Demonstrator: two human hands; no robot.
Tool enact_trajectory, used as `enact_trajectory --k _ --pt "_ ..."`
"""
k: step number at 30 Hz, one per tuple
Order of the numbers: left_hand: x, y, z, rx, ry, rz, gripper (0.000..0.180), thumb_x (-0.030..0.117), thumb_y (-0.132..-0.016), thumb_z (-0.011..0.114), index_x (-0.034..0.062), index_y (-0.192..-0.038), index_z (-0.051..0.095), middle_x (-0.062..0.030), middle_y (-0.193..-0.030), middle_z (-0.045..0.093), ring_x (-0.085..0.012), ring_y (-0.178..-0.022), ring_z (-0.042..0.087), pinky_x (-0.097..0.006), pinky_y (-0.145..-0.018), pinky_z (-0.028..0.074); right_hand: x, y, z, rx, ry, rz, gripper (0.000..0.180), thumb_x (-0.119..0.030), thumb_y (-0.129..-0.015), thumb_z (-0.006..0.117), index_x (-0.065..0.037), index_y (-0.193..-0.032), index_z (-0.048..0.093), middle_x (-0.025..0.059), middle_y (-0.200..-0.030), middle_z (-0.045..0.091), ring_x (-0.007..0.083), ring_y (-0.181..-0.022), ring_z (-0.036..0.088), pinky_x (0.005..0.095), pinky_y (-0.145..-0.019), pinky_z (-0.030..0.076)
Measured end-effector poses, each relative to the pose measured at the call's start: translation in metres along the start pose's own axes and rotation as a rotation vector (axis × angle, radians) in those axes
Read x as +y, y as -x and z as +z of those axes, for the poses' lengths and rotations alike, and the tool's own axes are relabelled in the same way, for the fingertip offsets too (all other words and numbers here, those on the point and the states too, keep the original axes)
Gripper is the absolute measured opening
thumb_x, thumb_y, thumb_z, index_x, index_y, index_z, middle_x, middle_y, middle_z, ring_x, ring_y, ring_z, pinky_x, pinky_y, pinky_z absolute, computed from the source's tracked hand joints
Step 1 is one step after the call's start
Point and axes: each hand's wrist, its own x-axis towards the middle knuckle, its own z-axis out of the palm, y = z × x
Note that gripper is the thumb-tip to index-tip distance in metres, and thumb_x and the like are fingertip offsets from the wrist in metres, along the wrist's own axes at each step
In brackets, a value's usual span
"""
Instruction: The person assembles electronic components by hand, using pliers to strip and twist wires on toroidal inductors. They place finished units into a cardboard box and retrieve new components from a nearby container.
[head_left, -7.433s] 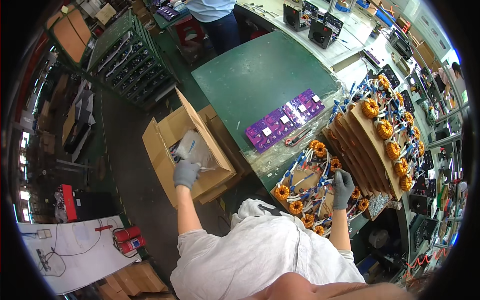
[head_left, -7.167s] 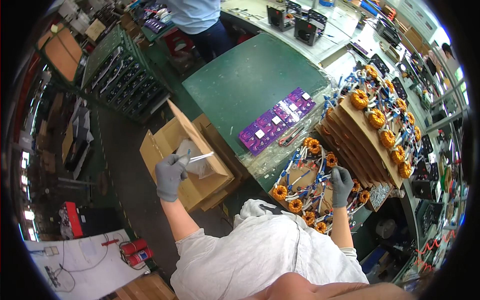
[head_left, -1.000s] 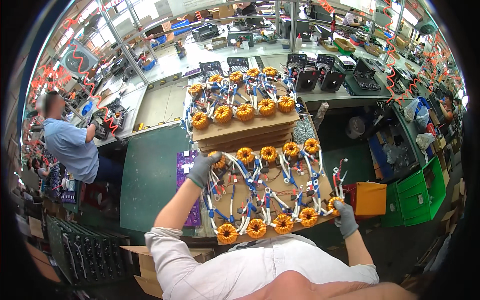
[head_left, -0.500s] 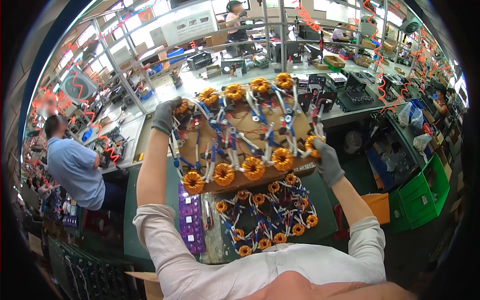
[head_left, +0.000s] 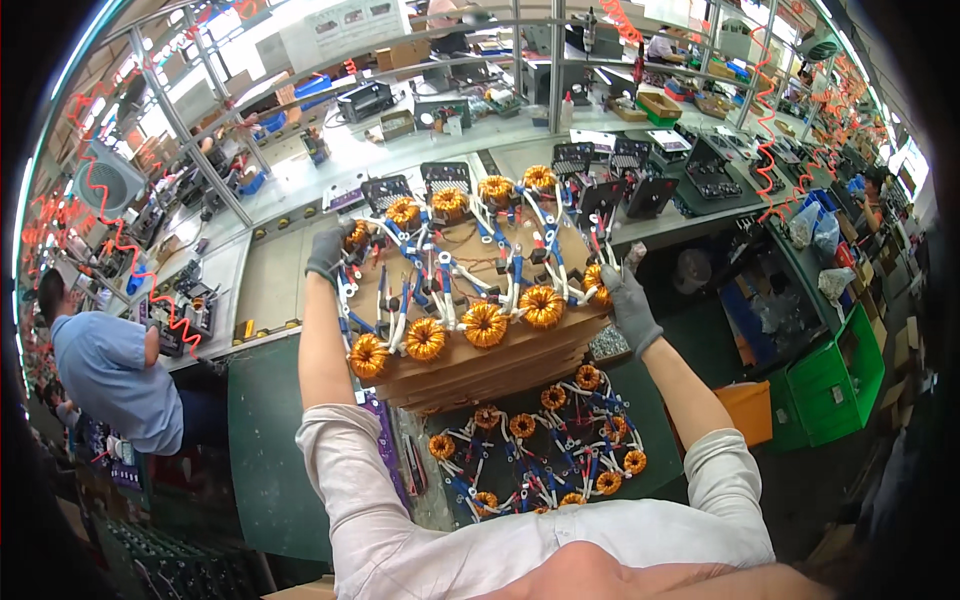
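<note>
Cardboard sheet (head_left: pixel 575 243), brown and full of fat orange coils (head_left: pixel 485 323), sits on top of a stack of more brown sheets (head_left: pixel 480 372), on the far part of the green worktop (head_left: pixel 275 450); its coils stand in two rows, one along the far edge and one along the near edge, with blue and white wires (head_left: pixel 445 285) all over the middle, maybe so that most wires do not hang off; the left hand (head_left: pixel 326 250), in grey, has its fingers wrapped round the far left corner, and the right hand (head_left: pixel 632 312), also in grey, has its fingers wrapped round the near right corner, beside the end coil; holding two corners so far apart likely keeps the sheet flat, so nothing rolls away; I cannot see the fingertips under the sheet; more loose coils (head_left: pixel 521 426) lie lower down, between the stack and the white shirt (head_left: pixel 560 545); a purple board (head_left: pixel 385 440) lies left of them, partly hidden by the left sleeve (head_left: pixel 350 460), perhaps kept apart so the wires do not catch it; small silver bits (head_left: pixel 608 345) lie just below the right hand
</note>
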Motion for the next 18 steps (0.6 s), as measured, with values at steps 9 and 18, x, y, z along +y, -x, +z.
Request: enact_trajectory --k 9,18 --pt "0.055 0.047 0.002 0.461 -0.883 0.204 0.064 0.048 -0.079 0.064 -0.0044 -0.115 0.059 -0.0251 -0.109 0.062 -0.0355 -0.104 0.059 -0.039 -0.089 0.044 -0.009 0.023 -0.01 0.119 0.145 -0.038 0.047 -0.041 -0.095 0.05 0.001 -0.114 0.057 0.0056 -0.102 0.06 0.0133 -0.098 0.053 0.0279 -0.089 0.041" --pt "0.091 0.236 -0.039 0.583 0.246 0.536 0.025 0.016 -0.088 0.061 0.0004 -0.107 0.061 -0.001 -0.087 0.06 -0.0064 -0.07 0.052 -0.021 -0.06 0.043 -0.014 0.095 -0.002 0.216 -0.035 -0.125 0.03 -0.042 -0.09 0.057 -0.012 -0.088 0.057 -0.006 -0.061 0.046 0.0014 -0.047 0.035 0.0183 -0.042 0.027"
